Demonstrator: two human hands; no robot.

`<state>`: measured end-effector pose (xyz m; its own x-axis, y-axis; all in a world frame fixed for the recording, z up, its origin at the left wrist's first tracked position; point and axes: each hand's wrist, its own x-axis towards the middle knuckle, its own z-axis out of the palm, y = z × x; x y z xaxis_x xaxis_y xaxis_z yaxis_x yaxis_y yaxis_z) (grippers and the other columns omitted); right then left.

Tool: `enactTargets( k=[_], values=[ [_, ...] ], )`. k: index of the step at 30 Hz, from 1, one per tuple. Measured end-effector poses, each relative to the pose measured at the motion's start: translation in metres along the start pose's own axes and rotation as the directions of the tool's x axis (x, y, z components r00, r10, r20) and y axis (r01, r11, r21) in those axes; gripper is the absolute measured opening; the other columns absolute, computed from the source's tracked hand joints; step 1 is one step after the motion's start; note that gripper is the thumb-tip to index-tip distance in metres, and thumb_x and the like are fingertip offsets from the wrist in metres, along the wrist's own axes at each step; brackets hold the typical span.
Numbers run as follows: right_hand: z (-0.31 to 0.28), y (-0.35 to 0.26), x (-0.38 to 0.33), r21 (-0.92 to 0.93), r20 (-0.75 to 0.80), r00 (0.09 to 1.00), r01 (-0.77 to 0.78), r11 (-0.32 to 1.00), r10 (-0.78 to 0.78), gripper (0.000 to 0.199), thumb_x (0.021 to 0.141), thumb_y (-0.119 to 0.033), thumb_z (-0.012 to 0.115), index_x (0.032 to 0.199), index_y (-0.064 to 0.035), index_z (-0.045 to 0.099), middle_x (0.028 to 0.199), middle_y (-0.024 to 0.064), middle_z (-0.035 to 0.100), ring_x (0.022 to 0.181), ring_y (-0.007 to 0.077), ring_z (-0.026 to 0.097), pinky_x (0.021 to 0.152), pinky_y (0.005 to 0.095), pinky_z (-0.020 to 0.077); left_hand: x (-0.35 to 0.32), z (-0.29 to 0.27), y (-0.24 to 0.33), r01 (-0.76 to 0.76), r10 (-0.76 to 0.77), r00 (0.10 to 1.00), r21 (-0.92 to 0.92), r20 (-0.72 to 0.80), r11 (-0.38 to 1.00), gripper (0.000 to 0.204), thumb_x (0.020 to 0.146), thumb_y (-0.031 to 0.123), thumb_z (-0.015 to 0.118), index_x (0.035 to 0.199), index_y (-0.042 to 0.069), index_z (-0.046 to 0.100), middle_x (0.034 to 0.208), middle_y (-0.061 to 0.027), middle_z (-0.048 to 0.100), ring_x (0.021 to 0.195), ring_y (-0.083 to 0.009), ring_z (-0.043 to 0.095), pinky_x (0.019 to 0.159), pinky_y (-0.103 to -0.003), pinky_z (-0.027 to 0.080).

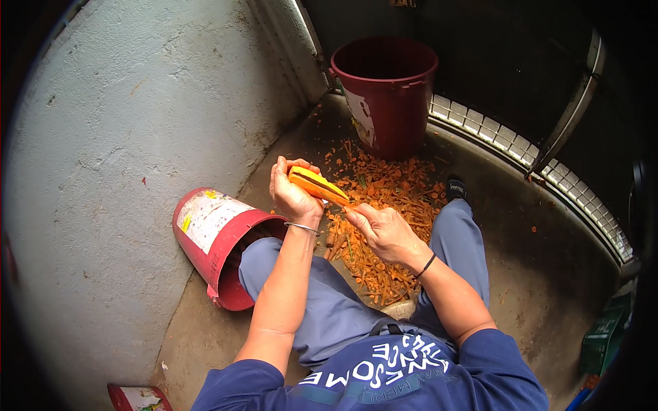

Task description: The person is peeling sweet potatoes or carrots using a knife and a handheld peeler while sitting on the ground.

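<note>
My left hand (296, 197) is raised in front of my knees, palm up, its fingers wrapped round a bright yellow-orange carrot (317, 186). A thin dark strip, perhaps a blade seen edge-on, runs along the carrot toward my right hand. My right hand (389, 234) is closed at the carrot's narrow lower end; what its fingers grip there is mostly hidden. Beneath both hands a heap of orange peelings (391, 188) covers the floor between my legs. A few whole carrots (336, 243) lie at the heap's left side.
Beyond the heap a tall dark red bucket (401, 116) stands upright. Another red bucket (205, 236) lies on its side by my left knee, against the pale wall (137, 137). A curved tiled ledge (504, 139) borders the right. A green crate (604, 332) sits at the lower right.
</note>
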<state>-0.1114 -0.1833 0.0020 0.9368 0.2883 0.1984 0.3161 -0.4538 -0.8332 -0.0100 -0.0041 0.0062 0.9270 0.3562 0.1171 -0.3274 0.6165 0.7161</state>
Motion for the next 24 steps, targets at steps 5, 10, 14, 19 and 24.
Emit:
enactTargets(
  k=[5, 10, 14, 19, 24],
  values=[
    [0.0001, -0.0014, 0.0006, 0.003, -0.007, 1.0, 0.004, 1.0, -0.004, 0.039, 0.111, -0.04, 0.049, 0.103, -0.0048, 0.065, 0.074, 0.024, 0.064, 0.072, 0.0462, 0.065, 0.065, 0.0538, 0.0497, 0.0017, -0.002, 0.0003, -0.012, 0.012, 1.0, 0.016, 0.009, 1.0, 0.033, 0.104, 0.035, 0.057, 0.085, 0.008, 0.058, 0.078, -0.0094, 0.063, 0.069, -0.0268, 0.063, 0.066, -0.041, 0.053],
    [0.0013, 0.0019, 0.0009, 0.041, -0.003, 1.0, 0.003, 0.999, -0.003, 0.039, 0.111, -0.038, 0.05, 0.097, -0.0035, 0.062, 0.07, 0.0241, 0.06, 0.067, 0.0456, 0.062, 0.062, 0.0529, 0.047, -0.0003, -0.0003, 0.0009, 0.007, -0.007, 1.0, -0.002, 0.003, 1.0, 0.033, 0.104, 0.036, 0.057, 0.085, 0.009, 0.058, 0.078, -0.0092, 0.062, 0.069, -0.0268, 0.063, 0.066, -0.041, 0.053],
    [0.0021, 0.0034, 0.0005, 0.073, 0.004, 1.0, 0.023, 0.997, -0.023, 0.039, 0.111, -0.038, 0.05, 0.097, -0.0033, 0.061, 0.068, 0.0234, 0.058, 0.064, 0.0449, 0.061, 0.061, 0.0519, 0.0456, -0.0001, -0.002, 0.0022, 0.0, 0.0, 1.0, 0.008, 0.008, 1.0, 0.033, 0.104, 0.036, 0.057, 0.085, 0.009, 0.057, 0.078, -0.0092, 0.062, 0.069, -0.0269, 0.063, 0.066, -0.041, 0.053],
    [0.0012, 0.0014, 0.0006, 0.078, 0.013, 1.0, 0.022, 0.997, -0.023, 0.039, 0.112, -0.037, 0.049, 0.098, -0.0031, 0.062, 0.068, 0.0229, 0.057, 0.064, 0.0443, 0.06, 0.061, 0.0514, 0.0453, -0.0005, -0.0004, 0.003, 0.007, -0.007, 1.0, -0.011, 0.0, 1.0, 0.033, 0.104, 0.035, 0.057, 0.085, 0.009, 0.057, 0.078, -0.0094, 0.062, 0.069, -0.0269, 0.063, 0.066, -0.041, 0.053],
    [0.0027, 0.0011, 0.001, 0.072, 0.017, 1.0, 0.014, 0.997, -0.015, 0.039, 0.111, -0.038, 0.049, 0.099, -0.0033, 0.063, 0.069, 0.0228, 0.058, 0.065, 0.0444, 0.061, 0.062, 0.0517, 0.0456, 0.0002, -0.0023, 0.0038, 0.003, -0.003, 1.0, -0.009, 0.008, 1.0, 0.032, 0.104, 0.035, 0.057, 0.085, 0.008, 0.058, 0.079, -0.0098, 0.062, 0.069, -0.0271, 0.063, 0.066, -0.041, 0.054]
  ],
)
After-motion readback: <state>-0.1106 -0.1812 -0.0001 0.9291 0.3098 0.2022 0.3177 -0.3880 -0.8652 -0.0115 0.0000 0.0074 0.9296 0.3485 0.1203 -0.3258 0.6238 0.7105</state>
